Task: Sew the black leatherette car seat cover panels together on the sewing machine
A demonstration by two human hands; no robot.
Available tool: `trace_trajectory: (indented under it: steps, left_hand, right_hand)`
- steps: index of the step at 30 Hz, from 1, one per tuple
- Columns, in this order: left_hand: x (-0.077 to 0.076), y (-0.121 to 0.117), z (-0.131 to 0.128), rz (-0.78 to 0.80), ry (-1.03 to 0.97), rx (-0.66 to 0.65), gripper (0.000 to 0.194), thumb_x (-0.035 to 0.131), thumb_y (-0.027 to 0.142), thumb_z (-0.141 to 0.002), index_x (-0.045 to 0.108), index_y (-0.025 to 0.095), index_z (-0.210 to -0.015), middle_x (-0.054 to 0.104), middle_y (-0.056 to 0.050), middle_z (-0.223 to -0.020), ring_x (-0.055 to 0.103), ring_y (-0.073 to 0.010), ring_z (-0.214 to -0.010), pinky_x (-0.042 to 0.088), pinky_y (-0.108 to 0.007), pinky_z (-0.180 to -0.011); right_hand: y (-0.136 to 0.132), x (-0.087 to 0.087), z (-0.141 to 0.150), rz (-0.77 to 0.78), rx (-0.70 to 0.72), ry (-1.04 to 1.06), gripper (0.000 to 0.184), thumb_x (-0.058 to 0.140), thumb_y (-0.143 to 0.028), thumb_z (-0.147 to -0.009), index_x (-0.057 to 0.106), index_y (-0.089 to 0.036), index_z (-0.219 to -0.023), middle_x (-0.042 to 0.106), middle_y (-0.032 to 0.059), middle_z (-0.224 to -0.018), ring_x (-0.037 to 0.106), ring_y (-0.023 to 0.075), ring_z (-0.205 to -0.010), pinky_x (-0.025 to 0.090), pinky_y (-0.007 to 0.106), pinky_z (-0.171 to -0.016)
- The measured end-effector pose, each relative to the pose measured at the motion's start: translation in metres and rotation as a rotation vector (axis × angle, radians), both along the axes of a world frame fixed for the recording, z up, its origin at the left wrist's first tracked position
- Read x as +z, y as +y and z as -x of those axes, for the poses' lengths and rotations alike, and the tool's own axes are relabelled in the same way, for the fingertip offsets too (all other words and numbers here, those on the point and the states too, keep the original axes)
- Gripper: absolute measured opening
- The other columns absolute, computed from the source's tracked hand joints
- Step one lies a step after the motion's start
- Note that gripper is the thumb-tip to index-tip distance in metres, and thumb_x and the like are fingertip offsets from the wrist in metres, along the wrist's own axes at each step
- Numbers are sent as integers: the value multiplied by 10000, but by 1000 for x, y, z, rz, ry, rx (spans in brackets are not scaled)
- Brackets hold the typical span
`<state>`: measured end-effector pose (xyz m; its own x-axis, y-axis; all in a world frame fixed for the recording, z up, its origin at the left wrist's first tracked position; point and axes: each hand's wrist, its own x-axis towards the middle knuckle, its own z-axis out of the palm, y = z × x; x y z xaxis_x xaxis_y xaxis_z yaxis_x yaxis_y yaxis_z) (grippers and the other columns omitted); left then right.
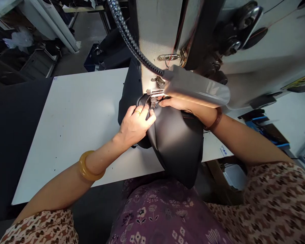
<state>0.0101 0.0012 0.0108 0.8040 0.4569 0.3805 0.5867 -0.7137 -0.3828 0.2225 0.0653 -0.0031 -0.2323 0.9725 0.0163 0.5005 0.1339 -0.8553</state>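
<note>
A piece of black leather-like material (175, 142) lies under the presser foot (154, 101) of a big industrial sewing machine (256, 44) and hangs over the table's front edge. My left hand (135, 123) rests on the left side of the material, its fingers pinched together on the fold just beside the foot. Over on the other side, my right hand (176, 103) presses on the material right of the foot, partly hidden beneath the machine's lamp (197, 88). Its fingers are closed against the edge.
The white table (78, 122) stretches to the left. A flexible black hose (128, 34) carries the lamp. Blue and black tools (266, 127) lie at the right. Dark fabric (10, 135) covers the far left. Shelving and boxes stand behind the table.
</note>
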Motion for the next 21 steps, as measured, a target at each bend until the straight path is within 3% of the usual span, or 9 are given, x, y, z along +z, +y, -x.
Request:
trace_trajectory:
  steps: [6,14,21]
  left_hand:
    - [-2,0,-1,34,1,11,410,407,48,-737,592,96,-1100,616,-203,-1169,613,-285,-956,477,-409,-765]
    - [-4,1,-1,4,1,-5,382,400,48,-757,596,93,-1082,625,-214,-1147,623,-293,-959,484,-406,-752]
    - [-3,0,0,-19,12,-6,378,406,56,-758,584,87,-1090,624,-217,-1153,627,-291,-984,488,-415,-790]
  right_hand:
    - [-5,7,-1,93,12,-40,150,597,-235,-748,639,-151,-864,652,28,-893,569,186,-918,441,440,-947]
    - [-4,5,-5,45,-32,-163,210,641,-308,-773,643,-157,-918,651,48,-1002,578,197,-936,417,484,-974]
    - [2,-2,-8,-35,28,-216,175,632,-299,-785,635,-149,-875,651,25,-1001,584,162,-911,458,433,-933]
